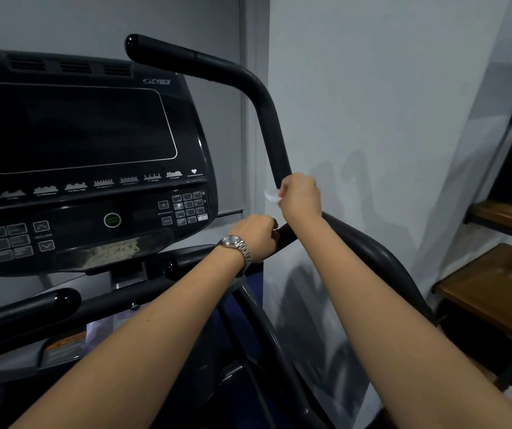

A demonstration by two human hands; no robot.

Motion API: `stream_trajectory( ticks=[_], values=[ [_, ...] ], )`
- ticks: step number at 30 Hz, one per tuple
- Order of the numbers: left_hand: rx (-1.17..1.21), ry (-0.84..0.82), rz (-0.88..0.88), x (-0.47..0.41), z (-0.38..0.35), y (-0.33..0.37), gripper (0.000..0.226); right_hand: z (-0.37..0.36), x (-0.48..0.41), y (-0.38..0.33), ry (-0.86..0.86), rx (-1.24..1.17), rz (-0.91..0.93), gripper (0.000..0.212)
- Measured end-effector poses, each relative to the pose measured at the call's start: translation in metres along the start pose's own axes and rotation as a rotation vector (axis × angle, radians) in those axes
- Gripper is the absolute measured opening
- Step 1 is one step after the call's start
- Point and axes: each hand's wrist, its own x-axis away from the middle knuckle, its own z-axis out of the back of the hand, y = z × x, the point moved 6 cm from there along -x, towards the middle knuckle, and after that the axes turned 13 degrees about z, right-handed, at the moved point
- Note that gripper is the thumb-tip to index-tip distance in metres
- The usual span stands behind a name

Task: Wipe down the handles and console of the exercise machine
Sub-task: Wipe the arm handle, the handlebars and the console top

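I had the white wipe [271, 196] pinched in my right hand [301, 196], fingers curled tight round it and round the tall black handle [267, 113] on the machine's right side, about where that bar's upright part met the lower bar. Only a crumpled corner of the wipe showed, sticking out to the left of my knuckles. Just below, my left hand [256, 239] gripped the end of the curved side rail [372, 246], fingers wrapped round it, with a metal wristwatch [236, 246] on the wrist.

Above my right hand the handle ran up bare, bent left and ended in a rounded tip above the console [93, 168] — free bar all the way. To its left, a narrow gap separated it from the console's right edge, where the keypad [186, 209] sat close to my hands. To its right, the pale wall [387, 103] stood near, though I could not tell how much room lay behind the bar.

The console's dark screen [78, 128] filled the left, with a green round button [112, 220] under it. A short stub handle [62, 300] jutted out lower left. Wooden steps [496, 289] on a dark frame crowded the far right — well apart from the rail.
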Motion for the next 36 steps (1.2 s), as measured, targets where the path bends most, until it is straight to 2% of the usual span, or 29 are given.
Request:
stream_trajectory(
  ticks=[2,6,11,14,21,26,31,36],
  values=[
    [0.004,-0.012,-0.006,0.0,-0.001,-0.001,0.021,0.003,0.002,0.002,-0.009,-0.009,-0.02,0.011],
    [0.039,-0.033,-0.011,-0.002,0.0,-0.002,0.024,0.014,-0.013,-0.005,0.086,-0.169,-0.054,0.011],
    [0.059,-0.031,-0.03,-0.003,0.001,-0.008,0.025,0.028,-0.058,-0.036,0.247,-0.266,0.03,0.009],
    [0.043,-0.048,-0.014,-0.007,0.0,-0.009,0.027,0.04,-0.081,-0.051,0.279,-0.282,0.072,0.004],
    [0.118,-0.054,0.004,-0.017,0.006,-0.006,0.037,0.02,-0.058,-0.032,0.265,-0.202,0.083,0.02],
    [0.123,-0.11,0.024,-0.026,0.008,-0.004,0.039,0.009,-0.033,-0.02,0.215,-0.146,0.111,0.014],
    [0.096,-0.16,0.017,-0.029,0.01,-0.005,0.041,0.029,-0.062,-0.036,0.255,-0.258,0.123,0.018],
    [0.091,-0.176,0.037,-0.036,0.015,-0.005,0.046,0.031,-0.065,-0.035,0.211,-0.243,0.164,0.015]
  ],
)
